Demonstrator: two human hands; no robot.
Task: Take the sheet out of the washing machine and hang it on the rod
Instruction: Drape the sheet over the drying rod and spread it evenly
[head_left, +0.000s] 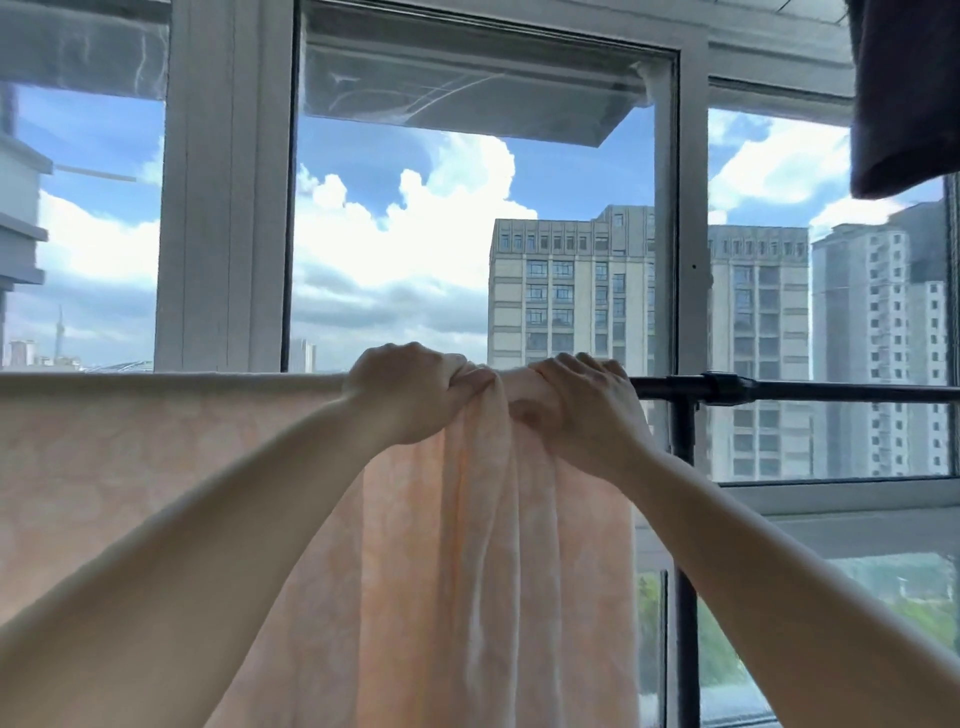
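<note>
A pale peach patterned sheet (130, 452) hangs over a black horizontal rod (831, 391) in front of the window. It lies flat along the rod on the left and is bunched into folds at its right end. My left hand (410, 395) grips the bunched fabric at the top of the rod. My right hand (582, 410) is right beside it, fingers curled over the sheet and the rod at the sheet's right edge. The rod is bare to the right of my hands. No washing machine is in view.
A black upright post (683, 519) joins the rod at a T-connector (722, 388) just right of my right hand. A dark cloth (904, 93) hangs at the top right. Large windows with white frames (228, 208) stand close behind the rod.
</note>
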